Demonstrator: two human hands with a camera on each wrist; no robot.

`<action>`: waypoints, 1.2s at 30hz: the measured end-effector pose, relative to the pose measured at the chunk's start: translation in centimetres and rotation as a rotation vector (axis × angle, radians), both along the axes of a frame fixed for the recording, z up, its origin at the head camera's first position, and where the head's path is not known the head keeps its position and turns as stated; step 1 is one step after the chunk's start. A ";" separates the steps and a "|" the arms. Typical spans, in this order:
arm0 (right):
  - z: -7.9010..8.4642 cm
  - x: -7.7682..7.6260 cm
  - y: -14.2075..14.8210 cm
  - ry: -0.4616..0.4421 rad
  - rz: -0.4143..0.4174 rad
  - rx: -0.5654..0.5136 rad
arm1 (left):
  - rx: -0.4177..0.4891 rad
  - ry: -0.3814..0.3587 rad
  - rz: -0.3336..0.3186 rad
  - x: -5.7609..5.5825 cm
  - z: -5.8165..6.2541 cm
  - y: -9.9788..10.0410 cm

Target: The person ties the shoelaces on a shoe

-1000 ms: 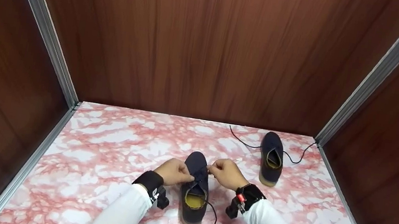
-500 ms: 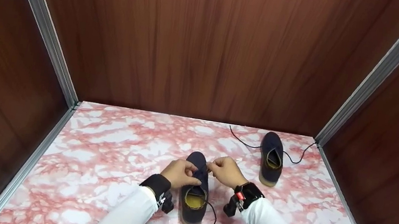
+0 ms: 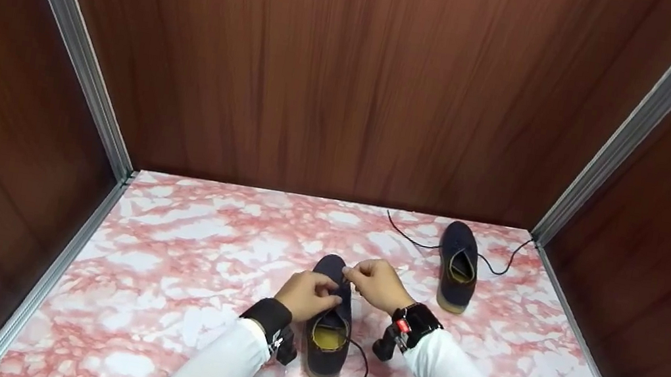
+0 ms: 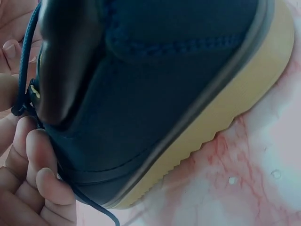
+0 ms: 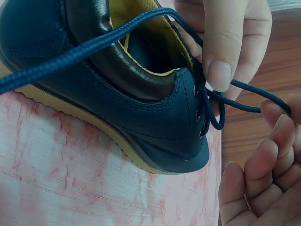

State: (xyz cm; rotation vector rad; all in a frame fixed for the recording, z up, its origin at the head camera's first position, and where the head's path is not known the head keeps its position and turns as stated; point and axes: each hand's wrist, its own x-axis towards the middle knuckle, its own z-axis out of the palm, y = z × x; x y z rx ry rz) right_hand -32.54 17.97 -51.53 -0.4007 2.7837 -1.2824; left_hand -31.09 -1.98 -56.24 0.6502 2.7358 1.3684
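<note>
A dark navy lace-up shoe (image 3: 326,360) with a tan sole and yellow lining lies toe-forward between my hands. My left hand (image 3: 305,296) is over its lacing; in the right wrist view its thumb (image 5: 220,75) and fingers pinch the blue shoelace (image 5: 70,55) close to the eyelets. My right hand (image 3: 380,284), at the shoe's front right, pinches a stretch of lace drawn out from the lacing, seen in the right wrist view. One lace end hangs over the opening onto the floor on the right. Left-hand fingers (image 4: 40,183) partly hide the lacing in the left wrist view.
A second navy shoe (image 3: 455,294) stands farther back on the right, its laces spread to both sides. The red-and-white marbled surface (image 3: 184,266) is enclosed by brown wood-grain panels (image 3: 352,78) at the back and sides.
My left hand has shifted right and slightly forward, farther over the shoe's lacing. The right hand has moved a little forward and left. The shoes stay almost where they were.
</note>
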 end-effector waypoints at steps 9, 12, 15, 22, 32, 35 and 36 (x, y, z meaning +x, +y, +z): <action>0.5 -0.1 0.3 -0.029 0.010 -0.022 | 0.006 -0.048 0.004 -0.2 -0.2 0.0; 0.7 -0.1 0.5 -0.048 0.008 -0.043 | 0.013 -0.065 0.003 -0.3 -0.3 -0.1; 0.9 -0.1 0.8 -0.052 0.008 -0.053 | 0.024 -0.064 0.001 -0.3 -0.3 -0.1; 0.9 -0.1 1.6 -0.027 0.005 -0.059 | 0.042 -0.081 0.003 -0.4 -0.4 -0.1; -1.5 0.7 2.2 0.001 0.023 0.007 | 0.063 -0.097 0.023 -0.2 -0.1 -0.1; -2.0 1.1 2.3 0.003 0.047 0.013 | 0.062 -0.099 0.026 -0.2 -0.1 -0.1; -2.2 1.2 2.3 0.008 0.054 0.016 | 0.059 -0.099 0.029 -0.2 -0.1 -0.1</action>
